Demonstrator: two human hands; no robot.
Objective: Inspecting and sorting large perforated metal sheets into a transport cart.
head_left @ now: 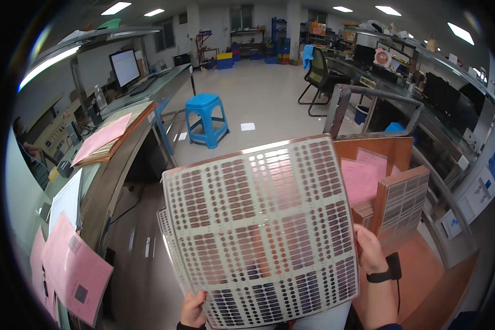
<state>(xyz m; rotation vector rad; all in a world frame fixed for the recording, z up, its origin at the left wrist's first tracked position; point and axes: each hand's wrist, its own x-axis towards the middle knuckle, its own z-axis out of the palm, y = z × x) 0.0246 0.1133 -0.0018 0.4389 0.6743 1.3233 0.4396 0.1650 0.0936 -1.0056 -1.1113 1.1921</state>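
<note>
Head view: the left grip and right grip pinch the perforated panel between them; slack pressure could let it slip.

Before you, the slotted panel spans from your left hand, lower left, to your right hand at its right edge. The plastic stool stands beyond, beside the left workbench, which bears a computer monitor. To your right, the cart holds a panel stack; beyond it, the cantilever chair.
</note>
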